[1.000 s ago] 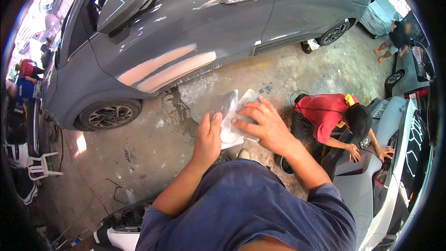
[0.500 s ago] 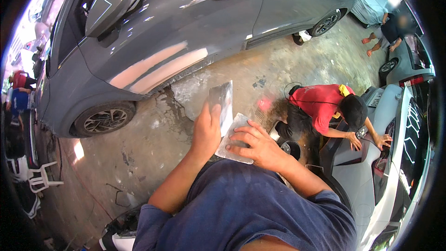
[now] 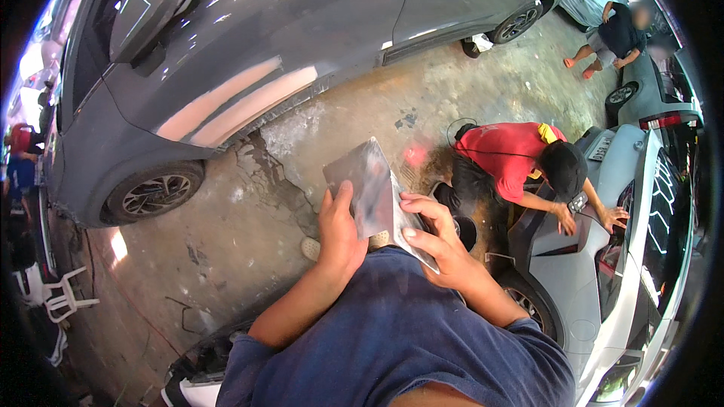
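Observation:
In front of my chest, my left hand (image 3: 341, 234) grips a flat grey rectangular plate (image 3: 366, 192), smeared and shiny, with the thumb on its face. My right hand (image 3: 446, 245) is closed around a second thin, pale grey plate (image 3: 412, 224), tilted so that its edge lies against or very close to the first. Whether the two plates touch along their full length is hard to tell. Beyond them stands a grey car (image 3: 302, 38). Its front door carries two pale pink filler strips (image 3: 256, 105) low on the panel.
At right, a person in a red shirt (image 3: 505, 152) crouches with both hands at a silver-white car (image 3: 588, 286). A dark bucket (image 3: 465, 232) stands beside them. Another person (image 3: 620, 34) is at the far right. A white plastic chair (image 3: 69, 294) stands at left on the stained concrete floor (image 3: 226, 249).
The left plate has turned to show its broad face, and the right plate has tilted more edge-on behind it. My view has shifted slightly, so the cars sit further left.

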`<state>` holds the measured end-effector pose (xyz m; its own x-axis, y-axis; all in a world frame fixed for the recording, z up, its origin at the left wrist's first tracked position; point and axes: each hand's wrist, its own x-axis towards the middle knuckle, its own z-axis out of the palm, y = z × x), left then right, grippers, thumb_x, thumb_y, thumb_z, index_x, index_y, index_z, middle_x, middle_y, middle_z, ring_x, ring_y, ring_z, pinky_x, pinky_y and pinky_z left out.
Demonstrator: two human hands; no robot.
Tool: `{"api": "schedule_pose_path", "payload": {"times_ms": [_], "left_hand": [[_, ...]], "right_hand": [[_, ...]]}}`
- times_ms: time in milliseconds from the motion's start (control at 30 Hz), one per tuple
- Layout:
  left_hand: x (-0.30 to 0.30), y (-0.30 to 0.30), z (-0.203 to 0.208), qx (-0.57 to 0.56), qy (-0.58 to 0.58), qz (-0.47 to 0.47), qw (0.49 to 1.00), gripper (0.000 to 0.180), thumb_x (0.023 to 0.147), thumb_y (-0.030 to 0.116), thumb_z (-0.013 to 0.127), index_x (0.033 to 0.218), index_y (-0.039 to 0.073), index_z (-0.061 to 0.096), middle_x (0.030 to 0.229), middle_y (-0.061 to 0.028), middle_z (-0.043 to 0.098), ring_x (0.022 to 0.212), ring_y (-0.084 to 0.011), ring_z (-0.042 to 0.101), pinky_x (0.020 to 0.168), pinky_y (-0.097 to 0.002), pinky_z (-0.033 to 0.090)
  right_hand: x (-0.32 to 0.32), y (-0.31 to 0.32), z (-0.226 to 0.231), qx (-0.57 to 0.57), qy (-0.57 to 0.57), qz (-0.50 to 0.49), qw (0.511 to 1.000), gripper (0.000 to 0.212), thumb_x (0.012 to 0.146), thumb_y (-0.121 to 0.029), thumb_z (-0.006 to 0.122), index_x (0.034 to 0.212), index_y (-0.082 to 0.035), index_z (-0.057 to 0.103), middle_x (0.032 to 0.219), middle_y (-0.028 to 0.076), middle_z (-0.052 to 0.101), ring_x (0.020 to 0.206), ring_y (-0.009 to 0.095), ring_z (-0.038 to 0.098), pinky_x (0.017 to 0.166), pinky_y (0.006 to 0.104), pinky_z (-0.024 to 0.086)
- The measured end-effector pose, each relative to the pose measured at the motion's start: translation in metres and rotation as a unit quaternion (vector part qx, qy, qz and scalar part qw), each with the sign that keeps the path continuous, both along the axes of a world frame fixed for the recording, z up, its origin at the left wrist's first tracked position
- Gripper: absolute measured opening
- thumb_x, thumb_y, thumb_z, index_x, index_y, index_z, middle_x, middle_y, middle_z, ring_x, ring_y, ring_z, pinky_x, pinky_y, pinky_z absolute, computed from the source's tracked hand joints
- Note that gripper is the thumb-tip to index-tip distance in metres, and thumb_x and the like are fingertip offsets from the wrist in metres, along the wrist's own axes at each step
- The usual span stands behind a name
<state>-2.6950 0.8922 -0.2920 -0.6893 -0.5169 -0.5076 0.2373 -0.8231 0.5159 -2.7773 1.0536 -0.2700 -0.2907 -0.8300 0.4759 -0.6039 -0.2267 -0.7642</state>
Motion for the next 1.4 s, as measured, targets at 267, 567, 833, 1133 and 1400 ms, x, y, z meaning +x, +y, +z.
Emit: {"api": "schedule_pose_path", "payload": {"times_ms": [267, 567, 833, 1133, 1400], "left_hand": [[-0.012, 0.028, -0.044, -0.049, -0.043, 0.036, 0.997, 0.037, 0.102, 0.024, 0.054, 0.133, 0.005, 0.05, 0.123, -0.0089, 0.063, 0.113, -0.0229, 0.062, 0.096, -0.0402, 0.052], [-0.026, -0.006, -0.027, 0.033, -0.031, -0.029, 0.999, 0.044, 0.1, 0.044, 0.056, 0.128, 0.009, 0.058, 0.115, -0.0052, 0.067, 0.101, -0.0207, 0.066, 0.084, -0.0389, 0.055], [-0.049, -0.004, -0.04, 0.052, -0.016, -0.222, 0.974, 0.039, 0.102, 0.035, 0.055, 0.128, 0.007, 0.057, 0.119, -0.0059, 0.065, 0.106, -0.0208, 0.064, 0.091, -0.0372, 0.052], [-0.072, -0.083, -0.054, -0.017, 0.003, -0.119, 0.993, 0.042, 0.1, 0.037, 0.057, 0.127, 0.005, 0.059, 0.117, -0.0071, 0.067, 0.105, -0.0211, 0.066, 0.091, -0.0389, 0.053], [-0.055, -0.072, -0.043, -0.033, 0.021, -0.087, 0.995, 0.042, 0.104, 0.036, 0.051, 0.131, 0.005, 0.054, 0.124, -0.0078, 0.063, 0.114, -0.0227, 0.062, 0.098, -0.0429, 0.051]], "right_hand": [[-0.054, 0.05, -0.078, 0.199, -0.031, -0.058, 0.978, 0.081, 0.068, 0.018, 0.064, 0.14, -0.018, 0.053, 0.141, 0.017, 0.043, 0.131, 0.038, 0.046, 0.107, 0.0421, 0.041], [-0.092, 0.102, -0.125, -0.023, -0.579, -0.263, 0.772, 0.045, 0.082, 0.008, 0.058, 0.125, -0.004, 0.058, 0.107, 0.005, 0.068, 0.106, 0.02, 0.063, 0.1, 0.0385, 0.045], [-0.08, 0.029, -0.059, -0.212, -0.691, -0.175, 0.669, 0.051, 0.082, 0.008, 0.058, 0.132, -0.001, 0.055, 0.124, 0.011, 0.064, 0.115, 0.026, 0.061, 0.103, 0.0426, 0.046], [-0.042, 0.022, -0.055, -0.156, -0.673, -0.128, 0.712, 0.05, 0.08, 0.012, 0.059, 0.127, -0.003, 0.055, 0.119, 0.01, 0.064, 0.114, 0.024, 0.061, 0.101, 0.0396, 0.046], [-0.053, 0.001, -0.022, -0.125, -0.466, -0.248, 0.84, 0.045, 0.085, 0.008, 0.056, 0.126, -0.006, 0.044, 0.135, 0.015, 0.051, 0.13, 0.028, 0.047, 0.11, 0.0424, 0.033]]}}
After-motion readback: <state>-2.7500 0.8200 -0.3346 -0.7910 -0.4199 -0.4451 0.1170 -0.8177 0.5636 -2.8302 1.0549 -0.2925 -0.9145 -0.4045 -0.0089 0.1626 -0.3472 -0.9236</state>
